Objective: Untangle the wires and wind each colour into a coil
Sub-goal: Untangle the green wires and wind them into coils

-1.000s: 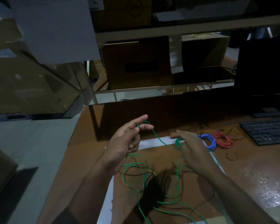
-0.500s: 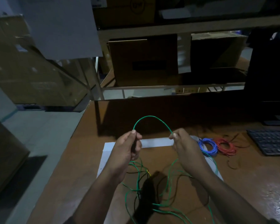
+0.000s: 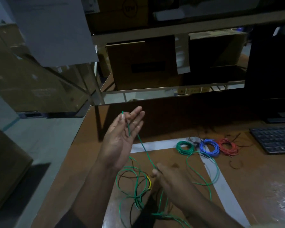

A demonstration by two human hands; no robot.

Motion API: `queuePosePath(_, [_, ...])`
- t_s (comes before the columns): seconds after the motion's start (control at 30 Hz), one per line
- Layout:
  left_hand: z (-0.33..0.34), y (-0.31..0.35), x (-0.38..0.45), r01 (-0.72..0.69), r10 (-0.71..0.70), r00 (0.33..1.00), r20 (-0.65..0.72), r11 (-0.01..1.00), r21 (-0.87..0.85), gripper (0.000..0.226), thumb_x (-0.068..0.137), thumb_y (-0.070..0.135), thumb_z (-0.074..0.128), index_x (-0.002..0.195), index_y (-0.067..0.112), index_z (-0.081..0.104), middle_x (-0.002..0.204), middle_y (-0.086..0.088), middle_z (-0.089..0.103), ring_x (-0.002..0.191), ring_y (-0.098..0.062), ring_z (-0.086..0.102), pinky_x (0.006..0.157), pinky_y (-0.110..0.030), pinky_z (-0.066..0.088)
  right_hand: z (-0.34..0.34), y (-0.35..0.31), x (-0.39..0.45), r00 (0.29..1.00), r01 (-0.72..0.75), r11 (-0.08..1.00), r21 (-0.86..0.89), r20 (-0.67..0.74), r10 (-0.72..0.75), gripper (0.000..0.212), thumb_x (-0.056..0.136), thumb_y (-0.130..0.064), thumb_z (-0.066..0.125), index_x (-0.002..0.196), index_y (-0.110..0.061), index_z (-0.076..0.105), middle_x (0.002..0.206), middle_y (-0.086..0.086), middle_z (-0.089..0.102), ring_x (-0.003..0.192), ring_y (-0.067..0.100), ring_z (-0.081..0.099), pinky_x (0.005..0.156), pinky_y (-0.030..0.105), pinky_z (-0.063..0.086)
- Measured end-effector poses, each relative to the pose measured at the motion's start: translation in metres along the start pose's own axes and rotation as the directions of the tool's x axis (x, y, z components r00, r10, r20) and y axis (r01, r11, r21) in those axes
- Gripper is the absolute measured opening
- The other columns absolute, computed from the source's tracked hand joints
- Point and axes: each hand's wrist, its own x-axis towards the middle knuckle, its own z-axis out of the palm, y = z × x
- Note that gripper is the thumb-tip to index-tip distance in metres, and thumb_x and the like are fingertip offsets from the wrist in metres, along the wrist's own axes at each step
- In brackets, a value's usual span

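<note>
A loose green wire (image 3: 144, 149) runs taut from my raised left hand (image 3: 122, 139) down to my right hand (image 3: 169, 180). The left thumb pins the wire's end against the straight fingers, palm turned up. Lower down, my right hand pinches the same wire between thumb and fingers. The remaining green wire lies in loose loops (image 3: 202, 168) on the table, tangled with a black wire (image 3: 127, 174) and a short yellow piece (image 3: 149, 183). Three wound coils lie beyond: green (image 3: 185, 147), blue (image 3: 209, 148), red (image 3: 228, 147).
The brown table (image 3: 262, 186) has white tape lines (image 3: 156, 144) marking a rectangle. A black keyboard (image 3: 276, 139) and monitor base sit at the right. Cardboard boxes (image 3: 143, 63) fill shelves behind. The table's left edge drops to the floor.
The left hand has risen and opened out, holding the wire end by the thumb. The right hand dropped toward the table, pulling the arched wire straight. A green coil is now visible.
</note>
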Motion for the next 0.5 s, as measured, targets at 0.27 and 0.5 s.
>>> queuePosePath(0.27, [-0.030,-0.026,0.005,-0.109,0.072,0.994,0.082,0.574,0.811,0.030,0.112,0.021,0.035,0.089,0.022,0.054,0.105,0.000,0.077,0.124,-0.010,0.063,0.106,-0.039,0.046,-0.030,-0.022,-0.004,0.964,0.162,0.975,0.155,-0.237,-0.122,0.029,0.101,-0.062,0.034,0.096,-0.043,0.056,0.077,0.000,0.060,0.070,0.017,0.059,0.064,0.046,0.048])
queuePosePath(0.5, [0.006,-0.033,-0.030,0.090,-0.154,0.984,0.094,0.869,0.487,0.034,0.108,0.031,0.039,0.089,0.015,0.062,0.052,-0.002,0.039,0.057,-0.018,0.051,0.093,-0.056,0.048,-0.066,-0.040,0.032,0.829,0.190,0.970,0.154,-0.554,-0.074,0.015,0.101,-0.028,0.056,0.096,-0.022,0.068,0.085,-0.009,0.065,0.081,0.010,0.063,0.066,0.025,0.047])
